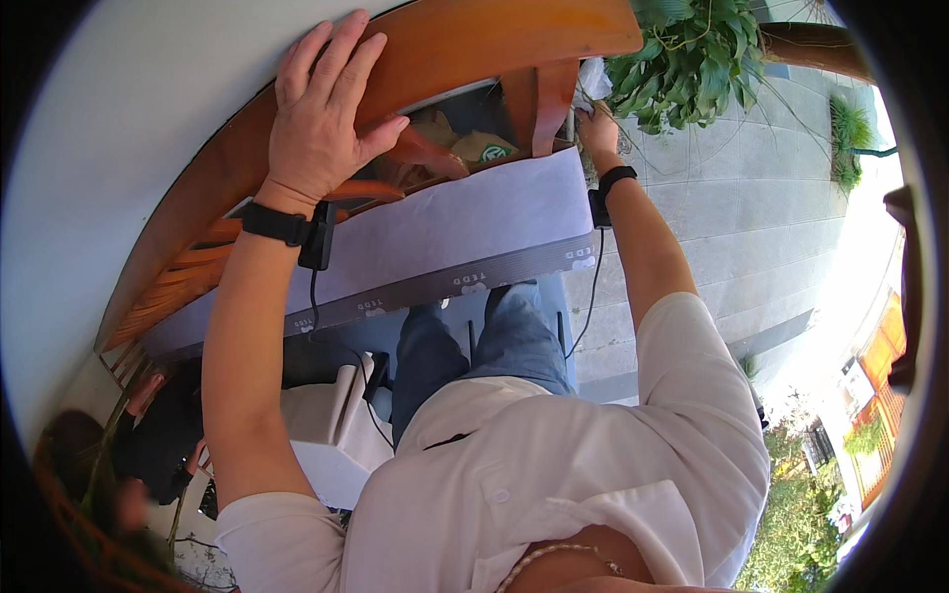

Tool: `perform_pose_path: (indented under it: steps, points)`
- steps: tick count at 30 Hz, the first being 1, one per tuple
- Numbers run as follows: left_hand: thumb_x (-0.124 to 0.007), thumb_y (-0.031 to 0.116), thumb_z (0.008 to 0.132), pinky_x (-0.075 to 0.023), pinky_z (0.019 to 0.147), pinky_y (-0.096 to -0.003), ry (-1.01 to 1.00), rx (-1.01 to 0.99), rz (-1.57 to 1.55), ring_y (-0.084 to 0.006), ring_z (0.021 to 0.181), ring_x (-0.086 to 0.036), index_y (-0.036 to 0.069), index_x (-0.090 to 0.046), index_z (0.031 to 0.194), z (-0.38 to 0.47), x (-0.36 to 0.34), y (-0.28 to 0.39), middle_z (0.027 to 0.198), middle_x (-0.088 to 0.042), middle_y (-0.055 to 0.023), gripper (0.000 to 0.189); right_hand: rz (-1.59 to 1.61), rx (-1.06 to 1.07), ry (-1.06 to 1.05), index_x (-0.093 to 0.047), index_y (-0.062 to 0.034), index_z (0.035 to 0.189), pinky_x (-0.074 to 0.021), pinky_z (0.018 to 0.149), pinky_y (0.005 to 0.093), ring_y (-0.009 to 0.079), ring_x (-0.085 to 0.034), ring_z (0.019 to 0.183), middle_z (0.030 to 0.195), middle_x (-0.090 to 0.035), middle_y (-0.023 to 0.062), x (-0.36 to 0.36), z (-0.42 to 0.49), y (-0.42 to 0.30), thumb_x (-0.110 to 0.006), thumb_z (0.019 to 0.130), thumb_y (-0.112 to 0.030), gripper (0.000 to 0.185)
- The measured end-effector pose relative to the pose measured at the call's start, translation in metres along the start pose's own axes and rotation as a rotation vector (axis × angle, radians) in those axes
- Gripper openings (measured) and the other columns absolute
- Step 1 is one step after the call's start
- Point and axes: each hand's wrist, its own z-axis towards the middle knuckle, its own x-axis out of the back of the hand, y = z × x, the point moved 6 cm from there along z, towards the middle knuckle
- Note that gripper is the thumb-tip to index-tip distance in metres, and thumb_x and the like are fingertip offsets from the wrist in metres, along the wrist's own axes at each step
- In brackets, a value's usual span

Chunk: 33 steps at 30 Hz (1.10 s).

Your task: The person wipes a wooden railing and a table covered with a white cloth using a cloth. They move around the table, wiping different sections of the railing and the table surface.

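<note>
My left hand (319,122) rests with its fingers spread on the wide top rail of a varnished wooden bench or rack (474,37). It holds nothing. At the rail's right end, beyond a curved wooden post, my right hand (597,130) has its fingers closed on a crumpled whitish cloth or plastic (593,80); part of the fingers is hidden. Below both hands lies a long pale lavender cushion or padded board (474,200) with a grey printed edge. Each wrist wears a black strap with a small device and a cable.
Brown paper-like packaging (485,146) lies behind the slats. A leafy green plant (689,67) hangs beside my right hand, above grey paving (712,200). A white covered box or seat (326,430) stands left of my legs. Another person in dark clothes (159,430) is at the lower left.
</note>
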Motion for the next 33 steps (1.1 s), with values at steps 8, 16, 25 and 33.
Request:
perform_pose_path:
  steps: [8, 16, 25, 33]
  points:
    - [-0.07, 0.041, 0.079, -0.029, 0.112, -0.0407, -0.025, -0.005, 0.005, -0.0306, 0.136, -0.032, 0.012, -0.05, 0.137, 0.004, 0.002, 0.004, 0.148, -0.042, -0.0049, 0.068, 0.533, -0.174, -0.337, -0.064, -0.0029, 0.114, -0.0481, 0.093, 0.0408, 0.0371, -0.057, 0.113, 0.121, -0.059, 0.024, -0.063, 0.01, -0.022, -0.065, 0.082, -0.02, 0.036]
    - [-0.067, 0.046, 0.081, -0.0271, 0.112, -0.0402, -0.077, 0.006, 0.022, -0.0322, 0.135, -0.032, 0.01, -0.053, 0.135, 0.003, -0.002, 0.001, 0.146, -0.045, -0.0059, 0.066, 0.115, 0.144, -0.685, -0.064, -0.0031, 0.11, -0.0448, 0.097, 0.0407, 0.0359, -0.055, 0.116, 0.119, -0.061, 0.0218, -0.14, 0.026, -0.021, -0.063, 0.084, -0.016, 0.029]
    - [-0.069, 0.041, 0.081, -0.0275, 0.111, -0.04, -0.079, -0.015, 0.035, -0.0313, 0.136, -0.031, 0.01, -0.053, 0.135, 0.004, 0.0, 0.003, 0.146, -0.045, -0.0051, 0.064, -0.078, 0.447, -0.935, -0.065, -0.0034, 0.105, -0.0411, 0.102, 0.0405, 0.0345, -0.054, 0.119, 0.117, -0.063, 0.0195, -0.11, 0.014, 0.015, -0.061, 0.085, -0.011, 0.022]
    - [-0.073, 0.031, 0.078, -0.0302, 0.111, -0.0391, -0.007, -0.052, -0.01, -0.0302, 0.134, -0.034, 0.011, -0.051, 0.136, 0.004, 0.004, 0.007, 0.146, -0.044, -0.0037, 0.065, -0.891, 0.49, -0.444, -0.066, -0.0074, 0.1, -0.0493, 0.089, 0.0433, 0.0323, -0.061, 0.105, 0.106, -0.066, 0.0133, 0.004, 0.009, 0.054, -0.052, 0.085, -0.01, 0.02]
